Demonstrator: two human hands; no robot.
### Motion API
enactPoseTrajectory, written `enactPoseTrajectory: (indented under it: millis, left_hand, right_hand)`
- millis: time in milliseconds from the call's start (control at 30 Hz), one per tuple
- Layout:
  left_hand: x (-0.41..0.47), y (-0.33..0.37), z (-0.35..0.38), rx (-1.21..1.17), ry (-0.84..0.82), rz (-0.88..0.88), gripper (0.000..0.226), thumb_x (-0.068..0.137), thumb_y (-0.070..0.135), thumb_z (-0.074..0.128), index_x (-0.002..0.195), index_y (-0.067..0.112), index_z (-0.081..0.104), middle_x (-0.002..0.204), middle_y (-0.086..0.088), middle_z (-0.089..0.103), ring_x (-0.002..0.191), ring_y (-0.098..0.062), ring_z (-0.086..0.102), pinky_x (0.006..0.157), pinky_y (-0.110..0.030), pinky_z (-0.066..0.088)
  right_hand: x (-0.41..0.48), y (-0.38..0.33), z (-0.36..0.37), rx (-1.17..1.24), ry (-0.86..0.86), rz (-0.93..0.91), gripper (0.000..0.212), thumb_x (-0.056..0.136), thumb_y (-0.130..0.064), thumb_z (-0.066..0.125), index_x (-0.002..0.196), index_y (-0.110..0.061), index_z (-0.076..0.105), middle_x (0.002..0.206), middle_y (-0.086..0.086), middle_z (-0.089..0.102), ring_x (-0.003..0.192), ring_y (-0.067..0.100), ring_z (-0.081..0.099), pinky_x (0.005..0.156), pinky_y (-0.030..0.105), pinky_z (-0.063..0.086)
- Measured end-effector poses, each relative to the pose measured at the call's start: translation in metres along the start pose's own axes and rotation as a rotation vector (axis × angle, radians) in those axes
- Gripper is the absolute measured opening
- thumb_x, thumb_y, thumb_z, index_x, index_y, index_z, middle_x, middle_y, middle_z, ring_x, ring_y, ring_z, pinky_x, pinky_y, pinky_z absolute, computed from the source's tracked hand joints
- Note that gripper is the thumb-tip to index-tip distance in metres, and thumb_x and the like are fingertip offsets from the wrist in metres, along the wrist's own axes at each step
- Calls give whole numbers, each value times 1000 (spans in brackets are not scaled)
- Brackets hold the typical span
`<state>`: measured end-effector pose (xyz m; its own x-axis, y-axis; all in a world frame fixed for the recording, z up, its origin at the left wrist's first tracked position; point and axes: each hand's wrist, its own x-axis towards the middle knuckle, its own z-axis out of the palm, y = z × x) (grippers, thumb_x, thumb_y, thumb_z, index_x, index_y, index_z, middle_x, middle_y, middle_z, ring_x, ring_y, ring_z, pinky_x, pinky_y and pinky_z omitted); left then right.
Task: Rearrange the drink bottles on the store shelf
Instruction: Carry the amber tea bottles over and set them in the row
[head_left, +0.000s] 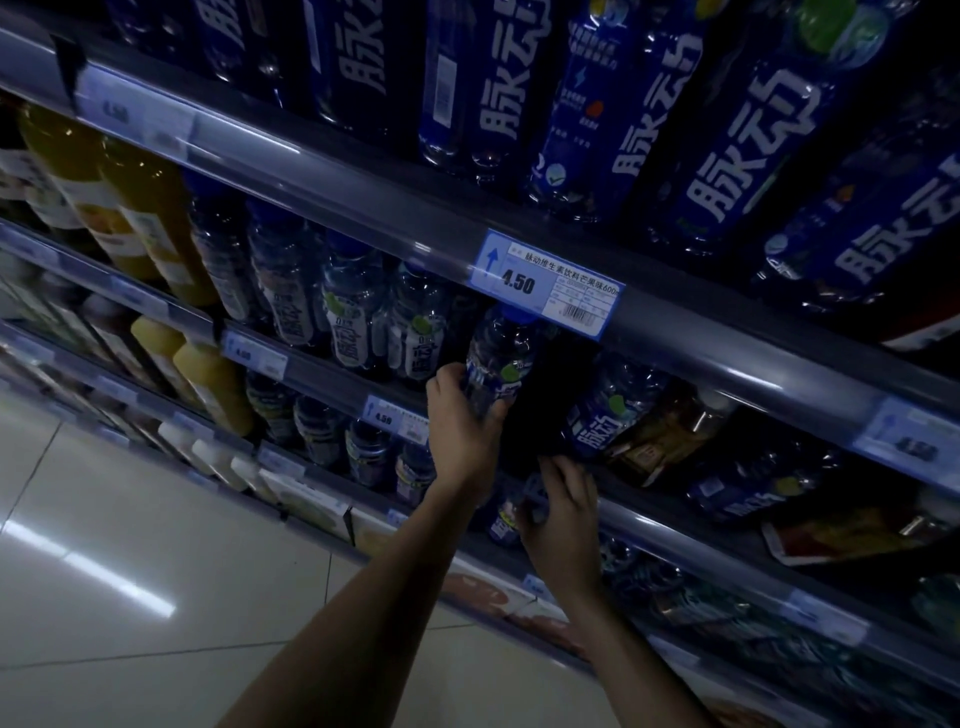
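left hand (460, 415): wrapped around blue bottle (496, 358), upright at the shelf (332, 374) front, under price tag (545, 288)
right hand (558, 514): fingers curled; grip unclear
tip: seat base flat, label outward, beside lying bottle (608, 410)

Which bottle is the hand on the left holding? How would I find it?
Find the blue price tag reading 4.50 on the shelf rail. Just under it stands a clear blue-capped bottle. It's the only one with the left hand wrapped around it.

Bottles (358, 317) on shelf (332, 369)
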<state>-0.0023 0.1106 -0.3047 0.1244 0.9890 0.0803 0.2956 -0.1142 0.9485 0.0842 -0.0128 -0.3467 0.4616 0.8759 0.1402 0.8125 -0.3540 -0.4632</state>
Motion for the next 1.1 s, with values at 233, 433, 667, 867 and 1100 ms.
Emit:
enactPoseTrajectory:
  millis: [233, 433, 667, 867, 1100]
  left_hand:
    - [23, -6, -17, -112, -332, 31, 38, 86, 22, 69, 121, 19, 55, 112, 2, 67, 101, -10, 63, 86, -34, 54]
    - [21, -7, -13, -17, -286, 15, 44, 85, 22, 71, 123, 13, 53, 119, -8, 62, 98, -18, 64, 84, -32, 55]
    - [21, -8, -2, 3, -270, 9, 39, 85, 14, 71, 120, 10, 57, 116, -8, 62, 102, -19, 62, 86, -36, 55]
    - [21, -4, 10, 51, -263, 35, 40, 85, 17, 71, 121, 11, 57, 116, -9, 61, 103, -21, 60, 86, -32, 52]
    - [25, -2, 17, 59, -286, 15, 43, 82, 19, 74, 121, 12, 57, 115, -8, 61, 101, -21, 60, 87, -35, 52]
  right_hand:
    - [-2, -1, 4, 21, -3, 37, 55, 84, -18, 66, 136, -7, 50, 136, 14, 48, 128, 36, 40, 100, 51, 40]
    - [-1, -2, 1, 22, -17, 57, 58, 84, -19, 68, 137, -9, 49, 139, 12, 46, 130, 34, 37, 99, 48, 41]
    - [-1, -2, 1, 3, -23, 46, 56, 86, -19, 65, 137, -9, 49, 139, 12, 46, 129, 34, 38, 99, 48, 42]
    - [-1, -1, 3, -7, -25, 59, 55, 85, -21, 66, 136, -7, 50, 139, 13, 46, 131, 35, 37, 102, 49, 40]
    - [-1, -2, 6, 7, 26, 52, 51, 81, -16, 69, 129, -4, 55, 132, 16, 51, 123, 36, 42, 100, 50, 42]
